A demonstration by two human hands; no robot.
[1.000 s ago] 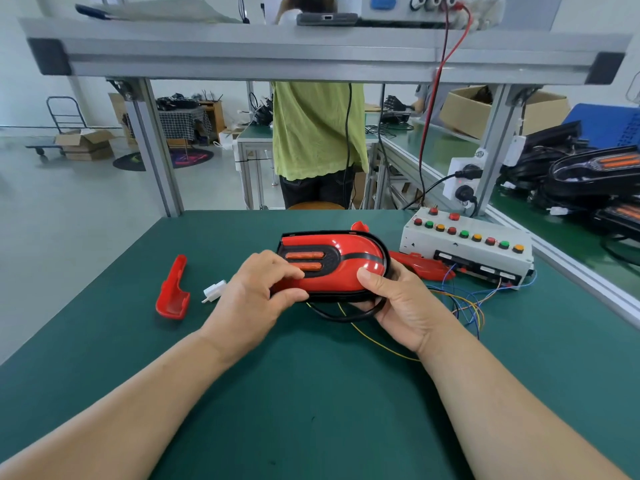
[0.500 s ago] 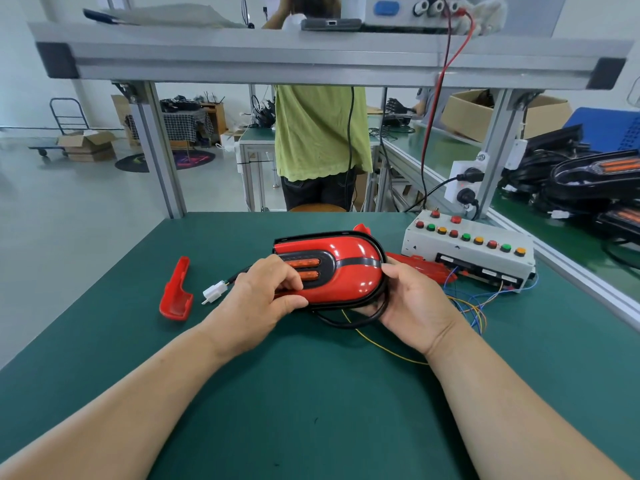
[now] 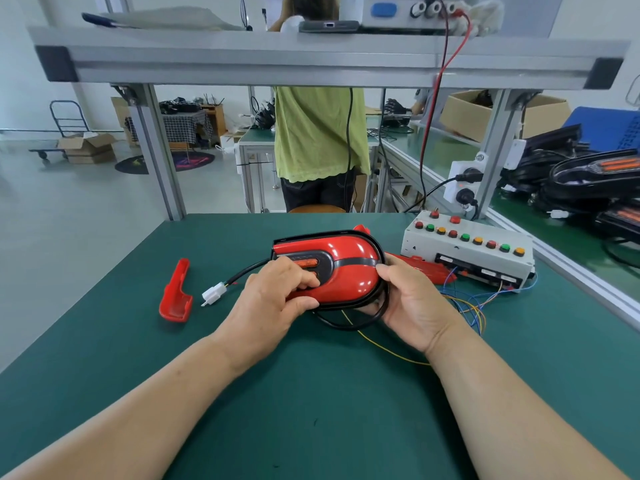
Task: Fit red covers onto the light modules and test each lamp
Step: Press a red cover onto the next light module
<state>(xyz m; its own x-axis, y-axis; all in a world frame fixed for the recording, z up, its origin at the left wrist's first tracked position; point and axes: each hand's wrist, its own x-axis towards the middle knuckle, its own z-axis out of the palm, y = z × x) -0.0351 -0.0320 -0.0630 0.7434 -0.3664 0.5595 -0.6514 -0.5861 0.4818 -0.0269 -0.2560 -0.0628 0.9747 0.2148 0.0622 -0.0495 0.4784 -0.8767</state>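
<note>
A light module with a glossy red cover (image 3: 346, 268) on its black base sits mid-table between both hands. My left hand (image 3: 273, 303) grips its left end, fingers over the orange lens strips, thumb along the near edge. My right hand (image 3: 408, 303) holds the rounded right end, thumb on top, fingers underneath. A black cable runs from the module to a white plug (image 3: 214, 293) lying on the mat. Another red cover (image 3: 176, 296) lies to the left, hollow side up. A third red piece (image 3: 422, 270) lies behind my right hand.
A white test box (image 3: 467, 251) with red, green and yellow buttons stands at the right, coloured wires (image 3: 471, 306) trailing from it. Black lamp modules (image 3: 595, 181) are piled on the right bench. A person in a green shirt (image 3: 318, 133) stands beyond the aluminium frame (image 3: 162, 150).
The module has turned slightly in my hands. My left fingers slid further over the lens strips. The cable and white plug now stretch out to the left.
</note>
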